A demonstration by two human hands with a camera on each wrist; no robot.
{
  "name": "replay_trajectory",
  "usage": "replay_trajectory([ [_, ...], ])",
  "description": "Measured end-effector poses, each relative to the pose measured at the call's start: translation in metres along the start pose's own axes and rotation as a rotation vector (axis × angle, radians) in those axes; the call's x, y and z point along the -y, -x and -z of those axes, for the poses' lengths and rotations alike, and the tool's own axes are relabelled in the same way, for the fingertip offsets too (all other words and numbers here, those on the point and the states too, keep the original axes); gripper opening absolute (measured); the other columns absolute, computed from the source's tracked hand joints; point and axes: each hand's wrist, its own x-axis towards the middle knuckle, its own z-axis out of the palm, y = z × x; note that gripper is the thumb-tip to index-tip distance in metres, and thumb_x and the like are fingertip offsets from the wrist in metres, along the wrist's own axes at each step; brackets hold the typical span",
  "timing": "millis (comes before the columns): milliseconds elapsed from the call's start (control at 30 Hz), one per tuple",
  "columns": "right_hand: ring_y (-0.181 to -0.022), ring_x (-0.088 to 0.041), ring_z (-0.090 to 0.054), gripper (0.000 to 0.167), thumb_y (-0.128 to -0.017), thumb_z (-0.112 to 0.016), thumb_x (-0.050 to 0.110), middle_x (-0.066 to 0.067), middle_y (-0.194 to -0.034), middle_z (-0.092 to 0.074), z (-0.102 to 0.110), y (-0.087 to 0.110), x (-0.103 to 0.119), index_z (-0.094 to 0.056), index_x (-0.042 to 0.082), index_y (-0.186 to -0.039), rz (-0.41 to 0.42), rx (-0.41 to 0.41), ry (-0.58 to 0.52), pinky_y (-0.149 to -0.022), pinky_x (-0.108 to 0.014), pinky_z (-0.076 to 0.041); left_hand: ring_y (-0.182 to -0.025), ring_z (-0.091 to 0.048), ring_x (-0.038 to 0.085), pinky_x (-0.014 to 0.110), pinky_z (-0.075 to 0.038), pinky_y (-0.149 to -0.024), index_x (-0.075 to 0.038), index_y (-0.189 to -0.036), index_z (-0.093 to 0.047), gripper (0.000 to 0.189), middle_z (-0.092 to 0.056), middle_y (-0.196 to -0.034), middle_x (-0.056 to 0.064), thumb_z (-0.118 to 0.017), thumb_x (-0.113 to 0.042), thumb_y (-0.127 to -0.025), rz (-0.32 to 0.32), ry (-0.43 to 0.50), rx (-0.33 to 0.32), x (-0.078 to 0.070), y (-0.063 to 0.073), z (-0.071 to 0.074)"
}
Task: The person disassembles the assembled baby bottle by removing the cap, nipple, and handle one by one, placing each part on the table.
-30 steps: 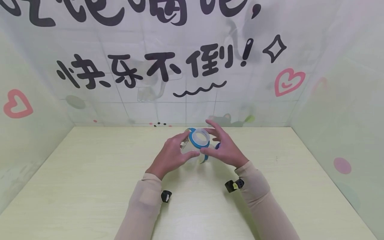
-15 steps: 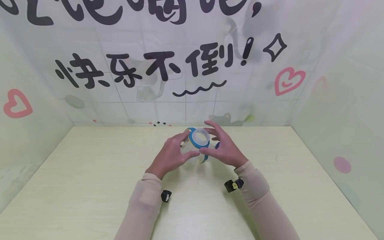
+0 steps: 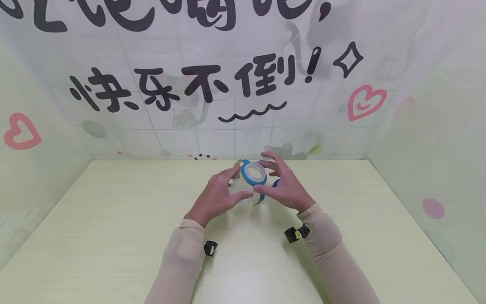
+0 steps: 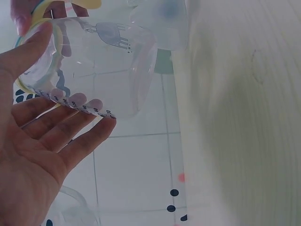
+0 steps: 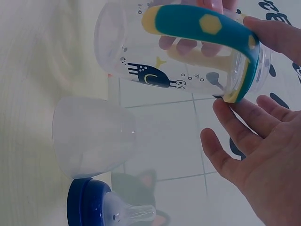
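A clear baby bottle point(image 5: 155, 70) is tilted above the table, its open mouth point(image 3: 255, 171) towards the head camera. My left hand point(image 3: 216, 192) grips the bottle's side, thumb near the neck, fingers along the printed scale point(image 4: 75, 104). A teal and yellow handle ring point(image 5: 202, 23) circles the neck. My right hand point(image 3: 286, 188) holds that ring between thumb and fingertips. Below, in the right wrist view, stand a frosted bottle cap point(image 5: 94, 136) and a blue collar point(image 5: 87, 202) with a clear teat point(image 5: 141, 213). My right hand partly hides the collar in the head view.
The pale wooden table point(image 3: 133, 236) ends at a printed back sheet point(image 3: 212, 143) just behind the hands. Side sheets stand at left point(image 3: 34, 177) and right point(image 3: 429, 169). Each sleeve carries a small black device near the wrist.
The handle ring has shifted slightly up and right with my right hand, and less of the neck sticks out past it. My left hand stays in place.
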Motion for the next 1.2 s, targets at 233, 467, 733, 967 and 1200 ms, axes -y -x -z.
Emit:
replay_trajectory([
  [233,-0.129,-0.027,-0.053,0.077,-0.083,-0.079,0.009,-0.013,-0.139,-0.057,0.001,0.000,0.001,-0.035,0.009,-0.146,0.024,-0.010,-0.017,-0.102,-0.058,-0.042,-0.116,-0.062,0.026,0.042,-0.054,-0.095,-0.003,-0.145,-0.049,0.075,-0.060,-0.137,0.011,-0.080,-0.035,-0.085,0.011,-0.012,0.008,0.001,0.000,-0.001],
  [467,-0.128,-0.027,-0.053,0.079,-0.083,-0.080,0.007,-0.013,-0.139,-0.058,0.004,-0.001,0.003,-0.034,0.009,-0.146,0.032,-0.037,-0.026,-0.100,-0.051,-0.044,-0.110,-0.062,0.025,0.041,-0.054,-0.093,-0.002,-0.141,-0.052,0.072,-0.063,-0.131,0.011,-0.082,-0.033,-0.084,0.031,-0.005,0.010,0.000,0.000,-0.001],
  [733,-0.123,-0.030,-0.056,0.076,-0.084,-0.078,0.007,-0.014,-0.139,-0.058,0.012,0.001,0.005,-0.034,0.009,-0.145,-0.011,-0.063,-0.078,-0.098,-0.052,-0.047,-0.110,-0.062,0.023,0.041,-0.054,-0.092,-0.004,-0.140,-0.054,0.071,-0.063,-0.130,0.010,-0.083,-0.033,-0.082,0.034,0.002,-0.007,0.000,0.000,-0.001],
  [967,-0.127,-0.029,-0.054,0.071,-0.086,-0.075,0.005,-0.016,-0.139,-0.057,0.021,0.002,0.003,-0.033,0.008,-0.143,-0.027,-0.083,-0.120,-0.101,-0.055,-0.042,-0.107,-0.062,0.020,0.038,-0.055,-0.089,-0.004,-0.139,-0.054,0.071,-0.064,-0.128,0.008,-0.084,-0.032,-0.081,0.033,0.008,-0.010,0.000,0.000,-0.002],
  [1200,-0.128,-0.027,-0.054,0.071,-0.087,-0.074,0.006,-0.017,-0.137,-0.059,0.026,0.002,-0.005,-0.032,0.007,-0.143,-0.031,-0.106,-0.115,-0.102,-0.053,-0.041,-0.102,-0.062,0.017,0.038,-0.055,-0.087,-0.008,-0.135,-0.058,0.066,-0.066,-0.123,0.004,-0.085,-0.032,-0.080,0.025,0.007,-0.022,0.001,-0.001,-0.002],
])
